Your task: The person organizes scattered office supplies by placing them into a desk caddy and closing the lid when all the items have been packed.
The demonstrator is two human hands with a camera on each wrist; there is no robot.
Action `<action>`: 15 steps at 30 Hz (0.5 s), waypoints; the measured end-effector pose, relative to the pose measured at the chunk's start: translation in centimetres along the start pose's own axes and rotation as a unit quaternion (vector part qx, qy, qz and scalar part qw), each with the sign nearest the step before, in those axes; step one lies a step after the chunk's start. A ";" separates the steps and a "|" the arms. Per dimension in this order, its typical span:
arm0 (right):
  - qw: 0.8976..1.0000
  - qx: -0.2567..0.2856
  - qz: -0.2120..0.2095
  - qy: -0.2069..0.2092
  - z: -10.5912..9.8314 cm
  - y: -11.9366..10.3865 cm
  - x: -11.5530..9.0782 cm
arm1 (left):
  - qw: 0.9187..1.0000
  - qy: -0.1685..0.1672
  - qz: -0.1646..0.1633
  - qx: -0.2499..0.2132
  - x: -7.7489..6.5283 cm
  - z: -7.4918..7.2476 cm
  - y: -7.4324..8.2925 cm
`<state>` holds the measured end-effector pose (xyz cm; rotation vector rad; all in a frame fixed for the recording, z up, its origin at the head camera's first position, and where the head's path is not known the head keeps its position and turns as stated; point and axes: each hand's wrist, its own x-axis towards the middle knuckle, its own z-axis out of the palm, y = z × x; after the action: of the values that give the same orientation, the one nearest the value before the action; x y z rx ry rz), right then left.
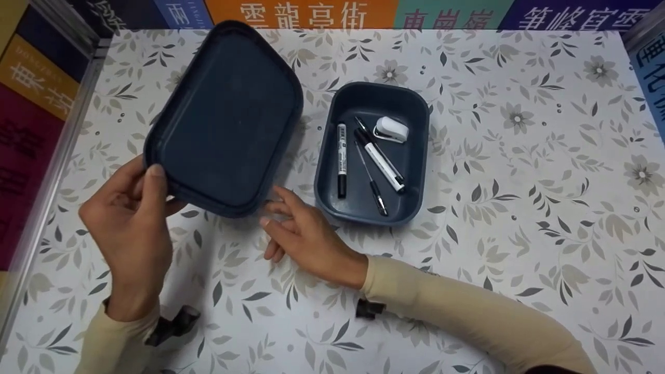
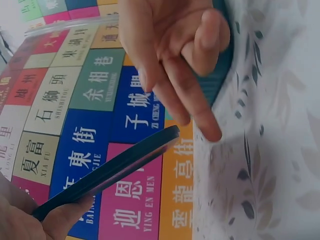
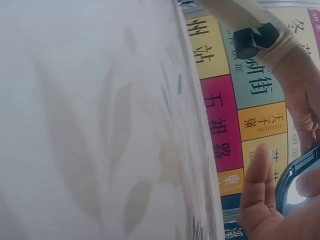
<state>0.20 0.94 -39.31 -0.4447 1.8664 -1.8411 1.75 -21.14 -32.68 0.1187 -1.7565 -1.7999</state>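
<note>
My left hand (image 1: 132, 213) holds a dark blue rectangular lid (image 1: 228, 119) by its near-left corner, thumb on top, tilted above the table. My right hand (image 1: 311, 236) is beside the lid's near-right corner with loosely bent fingers; the left wrist view shows the right fingers apart from the lid (image 2: 115, 167). Right of the lid stands a matching uncovered box (image 1: 418, 156). Inside lie a white marker with a black cap (image 1: 342, 156), a second white marker (image 1: 382, 163) partly over another slim pen, a clear pen with a black grip (image 1: 378, 196) and a small white stapler (image 1: 391, 129).
A white cloth with a grey leaf and flower print (image 1: 519, 208) covers the table. Coloured panels with large Chinese characters (image 1: 311, 14) border its far edge and both sides. Small black devices (image 1: 174, 323) are strapped to both wrists.
</note>
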 end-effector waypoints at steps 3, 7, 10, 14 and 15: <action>0.999 0.046 -0.005 0.009 -0.1 -0.2 0.0 | 1.000 0.004 -0.003 -0.011 -0.3 0.1 0.2; 0.993 0.109 -0.021 0.027 -0.4 -0.3 0.0 | 0.999 0.005 -0.009 -0.047 -0.7 0.5 0.3; 0.989 0.136 -0.031 0.046 -0.6 -0.5 0.0 | 0.997 0.003 -0.008 -0.072 -0.9 0.9 0.3; 0.984 0.155 -0.047 0.072 -0.9 -0.8 -0.3 | 0.996 0.007 -0.006 -0.093 -1.1 1.5 0.4; 0.983 0.159 -0.054 0.078 -0.9 -0.8 -0.3 | 0.995 0.007 -0.006 -0.100 -1.1 1.7 0.3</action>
<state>-0.11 1.86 -38.50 -0.3006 1.6267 -2.2551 1.97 -19.11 -32.55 0.0599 -1.5576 -1.9672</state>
